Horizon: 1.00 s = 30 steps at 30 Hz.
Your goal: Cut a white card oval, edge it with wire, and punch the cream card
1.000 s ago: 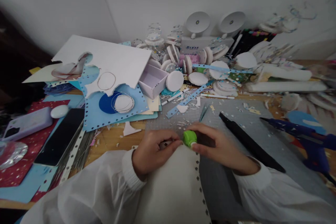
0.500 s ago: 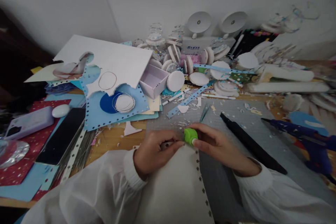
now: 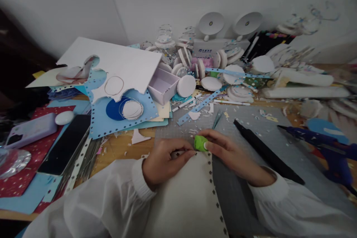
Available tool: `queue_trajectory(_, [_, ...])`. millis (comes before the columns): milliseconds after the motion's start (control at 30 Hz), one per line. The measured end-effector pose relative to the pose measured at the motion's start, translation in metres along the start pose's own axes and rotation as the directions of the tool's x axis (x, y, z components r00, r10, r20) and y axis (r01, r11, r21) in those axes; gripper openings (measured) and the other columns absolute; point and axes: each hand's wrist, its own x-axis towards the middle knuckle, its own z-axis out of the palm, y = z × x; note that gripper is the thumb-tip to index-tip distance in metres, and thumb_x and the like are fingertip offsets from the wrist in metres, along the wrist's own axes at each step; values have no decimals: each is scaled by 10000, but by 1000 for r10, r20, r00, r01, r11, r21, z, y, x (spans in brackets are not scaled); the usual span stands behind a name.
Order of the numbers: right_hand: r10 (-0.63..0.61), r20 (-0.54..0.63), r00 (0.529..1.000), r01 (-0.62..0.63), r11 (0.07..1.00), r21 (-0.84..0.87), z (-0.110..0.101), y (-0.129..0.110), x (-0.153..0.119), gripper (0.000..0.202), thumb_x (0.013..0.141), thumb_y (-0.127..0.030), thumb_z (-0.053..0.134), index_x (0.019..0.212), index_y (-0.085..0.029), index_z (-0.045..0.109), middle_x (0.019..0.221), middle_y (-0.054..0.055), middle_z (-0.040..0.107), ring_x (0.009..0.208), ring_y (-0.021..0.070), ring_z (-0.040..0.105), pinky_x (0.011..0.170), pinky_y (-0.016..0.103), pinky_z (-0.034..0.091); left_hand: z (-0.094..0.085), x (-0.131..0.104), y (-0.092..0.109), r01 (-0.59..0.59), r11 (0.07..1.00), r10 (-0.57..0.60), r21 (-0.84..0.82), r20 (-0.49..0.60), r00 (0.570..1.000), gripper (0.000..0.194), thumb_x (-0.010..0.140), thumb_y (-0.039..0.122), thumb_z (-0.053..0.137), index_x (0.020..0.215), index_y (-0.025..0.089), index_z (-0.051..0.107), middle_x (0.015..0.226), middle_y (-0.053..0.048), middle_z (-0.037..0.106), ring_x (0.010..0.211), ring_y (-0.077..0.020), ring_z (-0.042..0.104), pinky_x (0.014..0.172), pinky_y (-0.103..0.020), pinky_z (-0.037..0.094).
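Note:
A cream sheet of paper (image 3: 181, 197) lies low in the middle, with small flower-shaped holes along its right edge and top. My left hand (image 3: 169, 160) pinches the sheet's top edge between thumb and fingers. At the sheet's top right corner, my right hand (image 3: 230, 154) grips a small green craft punch (image 3: 200, 143), its thumb on the white button. The punch sits at the paper's edge, close to my left fingertips. What lies inside its slot is hidden.
A grey cutting mat (image 3: 279, 148) bears paper scraps, tweezers (image 3: 217, 119) and a long black tool (image 3: 267, 152). Right of these is a blue glue gun (image 3: 323, 141). A black phone (image 3: 67, 145), punched blue paper (image 3: 97, 122) and a lilac box (image 3: 163, 85) are left and behind.
The green punch has shifted slightly left and tilted in my right hand. The sheet's right edge has moved a little to the right. My left hand stays at the top edge.

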Motion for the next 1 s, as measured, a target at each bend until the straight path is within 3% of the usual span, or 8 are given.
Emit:
queue_trajectory(133, [37,12,999,-38,995,91,2,0,0,361,784,-508,617,998,-224,552,850,1,600,758,138,572,667,257,473,0,0,1,23,1000,-23,-22,7,1000,191,838,257,545,755,139,671,627,4,612,548,-84,468,506,-173,352])
queue_trajectory(433, [41,94,995,-51,994,98,1,-7,-2,354,774,-531,620,902,-218,517,749,-26,544,669,123,534,597,237,433,-1,1,1,13,999,-13,-37,-6,1000,205,834,275,545,732,138,659,613,-1,613,538,-86,462,501,-177,353])
queue_trajectory(700, [43,168,985,-51,998,47,-6,0,-2,411,689,-479,718,955,-217,546,834,-4,556,770,153,554,673,265,463,-1,1,-1,-14,1000,14,4,-13,1000,200,847,247,537,749,132,667,609,7,600,542,-86,463,508,-179,342])
queue_trajectory(1000, [-1,155,988,-16,994,108,-2,8,-1,340,710,-362,735,960,-222,552,837,-12,562,773,139,558,683,254,460,0,1,-3,-21,999,23,40,-55,998,174,853,221,539,756,137,656,631,6,611,564,-90,493,529,-178,357])
